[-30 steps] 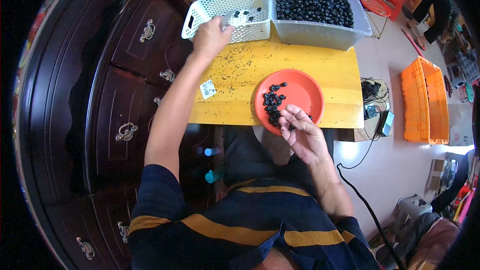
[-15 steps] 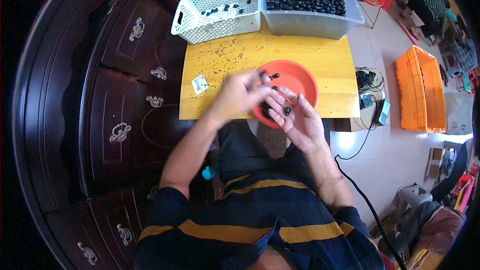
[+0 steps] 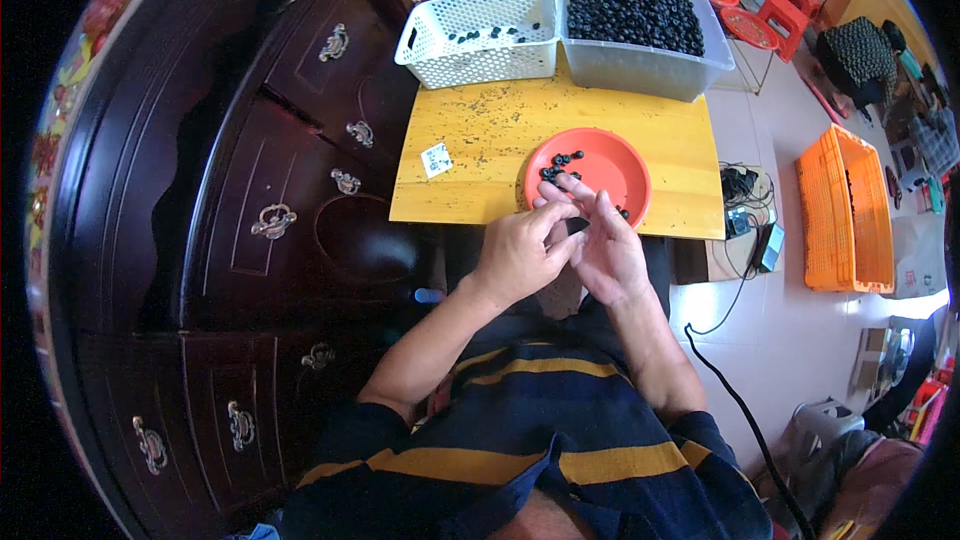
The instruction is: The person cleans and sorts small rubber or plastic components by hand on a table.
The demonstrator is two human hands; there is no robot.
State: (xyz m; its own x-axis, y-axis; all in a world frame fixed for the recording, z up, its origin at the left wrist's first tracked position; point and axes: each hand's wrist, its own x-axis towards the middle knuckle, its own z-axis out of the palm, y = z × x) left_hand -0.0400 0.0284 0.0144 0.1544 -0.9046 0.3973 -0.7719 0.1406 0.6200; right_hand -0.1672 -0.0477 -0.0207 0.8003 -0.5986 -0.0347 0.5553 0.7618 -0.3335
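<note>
My left hand (image 3: 523, 252) is closed in a pinch, a small dark piece (image 3: 577, 225) showing at its thumb and fingertips. Right beside it, my right hand (image 3: 612, 258) is turned palm up with its fingers stretched out. Part of its palm is hidden behind the left hand. Both hands are over the near rim of a round red bowl (image 3: 622, 165) at the table's front edge. Several small, round, shiny black pieces (image 3: 560, 162) lie in the bowl's left part, and a few more show by the right fingertips. Their exact kind is unclear.
On the yellow wooden table (image 3: 450, 202) stand a white perforated basket (image 3: 480, 68) with several black pieces and a clear bin (image 3: 640, 80) heaped with them. Dark specks and a white printed label (image 3: 436, 160) lie nearby. Dark drawers (image 3: 250, 190) flank the left; an orange crate (image 3: 845, 225) stands right.
The view has shifted, so the table sits further right. My left hand has drawn back toward me from over the bowl. Black pieces seen earlier on my right fingers no longer show there.
</note>
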